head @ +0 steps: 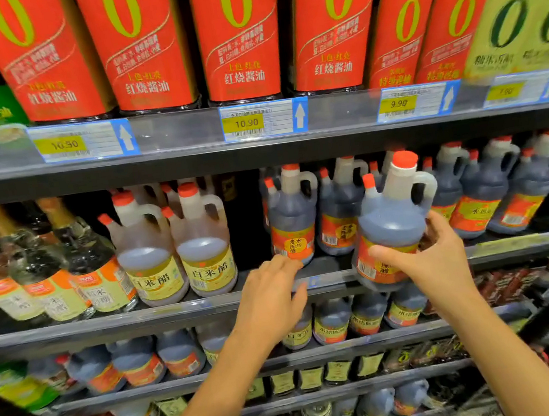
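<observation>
My right hand (pixel 428 256) holds a dark jug (pixel 393 223) just in front of the shelf (pixel 175 313), with fingers (pixel 439 225) and thumb curled round its label. My left hand (pixel 271 296) hovers left of it, fingers relaxed, holding nothing.

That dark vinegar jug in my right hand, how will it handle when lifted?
Probably heavy for its size: the dark vinegar jug looks filled nearly to the neck. Likely stiff plastic, so it shouldn't buckle. The right hand grips it low, so it may tip; the handle seems safer.
</observation>
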Demonstrator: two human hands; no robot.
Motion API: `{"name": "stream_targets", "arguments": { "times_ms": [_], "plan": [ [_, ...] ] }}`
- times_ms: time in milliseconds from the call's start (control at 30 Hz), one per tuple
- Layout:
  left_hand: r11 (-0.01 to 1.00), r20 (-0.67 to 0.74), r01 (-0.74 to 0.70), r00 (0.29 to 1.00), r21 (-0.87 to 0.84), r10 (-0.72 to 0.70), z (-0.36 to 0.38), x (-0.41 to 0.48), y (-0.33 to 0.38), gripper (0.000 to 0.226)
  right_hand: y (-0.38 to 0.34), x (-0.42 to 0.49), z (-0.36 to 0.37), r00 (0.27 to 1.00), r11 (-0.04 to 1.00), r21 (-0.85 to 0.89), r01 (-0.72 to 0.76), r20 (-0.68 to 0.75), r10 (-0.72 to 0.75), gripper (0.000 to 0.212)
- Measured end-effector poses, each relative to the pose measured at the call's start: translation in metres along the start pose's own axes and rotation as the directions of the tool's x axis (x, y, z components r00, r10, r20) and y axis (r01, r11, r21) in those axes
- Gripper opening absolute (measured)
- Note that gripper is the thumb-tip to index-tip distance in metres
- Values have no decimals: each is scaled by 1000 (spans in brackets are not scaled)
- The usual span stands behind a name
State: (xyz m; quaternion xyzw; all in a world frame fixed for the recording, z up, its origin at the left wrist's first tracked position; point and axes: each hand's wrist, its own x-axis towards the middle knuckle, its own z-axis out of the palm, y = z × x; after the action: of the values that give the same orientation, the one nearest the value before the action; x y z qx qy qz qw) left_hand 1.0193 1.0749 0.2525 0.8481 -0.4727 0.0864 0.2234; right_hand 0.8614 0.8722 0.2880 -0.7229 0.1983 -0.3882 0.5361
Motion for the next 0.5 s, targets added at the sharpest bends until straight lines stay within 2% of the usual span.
{"name": "stream_targets", "arguments": {
  "times_ms": [367,500],
  "plan": [
    [980,74,-184,979,-77,190,63,54,100,35,14,-13,-118,984,995,-90,-46,-174,29,72],
    [961,84,-259,960,-95,267,101,87,160,38,31,-5,-188,973,992,-86,-87,-223,66,82]
  ]
}}
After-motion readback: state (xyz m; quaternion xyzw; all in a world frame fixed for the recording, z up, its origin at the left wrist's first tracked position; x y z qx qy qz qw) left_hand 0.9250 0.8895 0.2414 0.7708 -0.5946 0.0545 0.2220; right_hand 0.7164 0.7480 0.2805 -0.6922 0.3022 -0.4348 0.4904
